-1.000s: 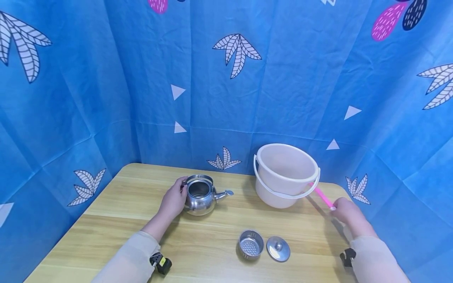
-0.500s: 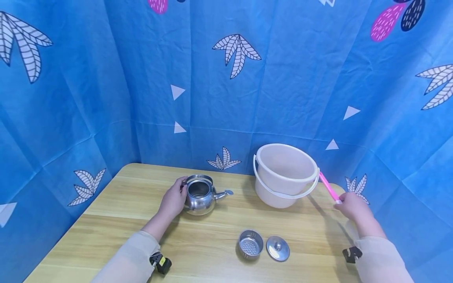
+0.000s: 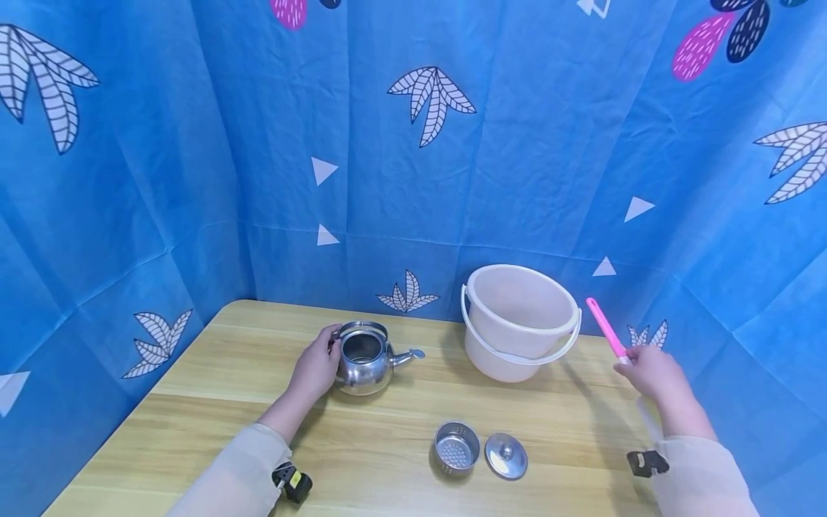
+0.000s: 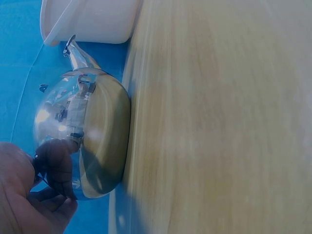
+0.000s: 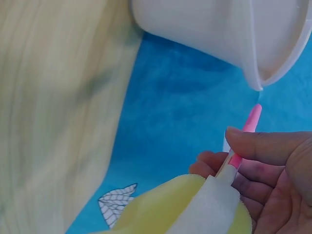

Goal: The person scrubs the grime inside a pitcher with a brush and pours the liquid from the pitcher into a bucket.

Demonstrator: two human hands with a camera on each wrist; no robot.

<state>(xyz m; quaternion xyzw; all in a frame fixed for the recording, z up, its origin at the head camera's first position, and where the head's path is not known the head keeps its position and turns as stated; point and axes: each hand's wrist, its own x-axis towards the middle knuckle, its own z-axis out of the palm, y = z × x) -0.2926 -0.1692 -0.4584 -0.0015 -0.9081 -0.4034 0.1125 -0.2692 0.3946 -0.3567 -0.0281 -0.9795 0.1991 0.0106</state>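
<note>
Right of the bucket (image 3: 507, 337), the right grip (image 3: 660, 375) pinched the sponge wand (image 3: 607, 329), its long axis slanting, pink tip pointing away from the person and toward the bucket's side. Left of the bucket, the left grip (image 3: 316, 368) held the upright kettle (image 3: 365, 375), spout (image 3: 405, 357) toward the bucket. Only the right wrist view showed the wand's yellow sponge end (image 5: 161, 202); only the head view, the strainer (image 3: 456, 449) and lid (image 3: 507, 456), nearer than the bucket.

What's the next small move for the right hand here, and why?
Probably turn the sponge brush in the right hand so its yellow sponge faces the steel teapot: its pink handle points forward, while the left hand holds the open teapot, with lid and strainer on the table.
</note>
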